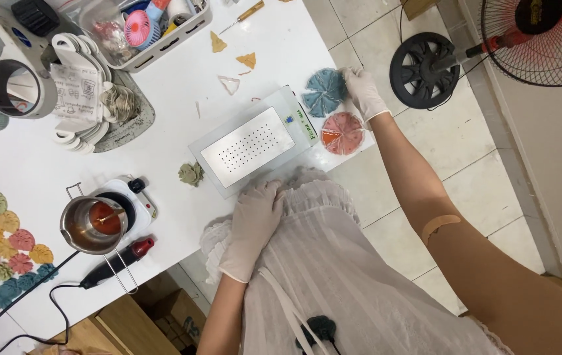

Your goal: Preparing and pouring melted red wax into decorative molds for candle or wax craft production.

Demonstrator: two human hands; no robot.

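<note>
A white tabletop (182, 98) carries a flat grey box with a perforated metal plate (249, 141) near its middle. Just left of it lies a small green leaf-shaped piece (191, 173). Further left, a steel pot with red liquid (95, 225) sits on a small white hotplate (137, 200), a black cable (44, 299) trailing off it. Rows of coloured leaf-shaped pieces (1, 246) lie at the left edge. A white basket of odds and ends (152, 26) stands at the top, with a screwdriver (244, 14) and small triangular scraps (246, 60) near it. A black and red floor fan (531, 39) stands on the tiled floor (485, 177).
</note>
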